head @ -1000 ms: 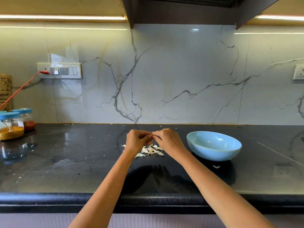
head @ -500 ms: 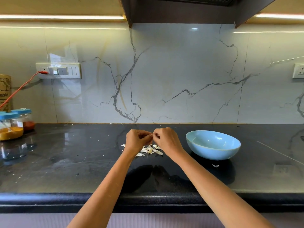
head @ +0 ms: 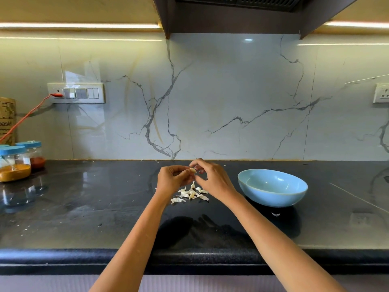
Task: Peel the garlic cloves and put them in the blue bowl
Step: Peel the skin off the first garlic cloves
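Clove pinched between both hands above the skins, mid-peel. Bowl sits right of them on the counter (looks empty), so most work remains.

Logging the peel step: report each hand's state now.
Left hand: pinches the garlic clove.
Right hand: fingers curled at the same clove, pinching its skin.
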